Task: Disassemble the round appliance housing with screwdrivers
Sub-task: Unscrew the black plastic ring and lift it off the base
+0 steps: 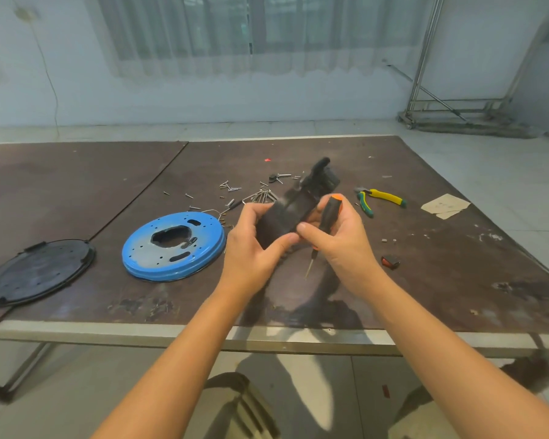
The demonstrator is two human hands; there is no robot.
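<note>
Here, both hands are holding a blurred black housing piece (286,213) up above the tabletop (441,274), right of centre. The left hand (251,245) is gripping its near end, thumb and fingers curled round it. The right hand (339,239) is clasping a screwdriver (328,213) by its black-and-orange handle, tip pointing down, while its fingertips are pinching the same piece. A blue round plate (173,245) is lying left of the hands, a black round cover (38,270) farther left. Loose screws (232,186) and yellow-green pliers (379,198) are lying beyond.
</note>
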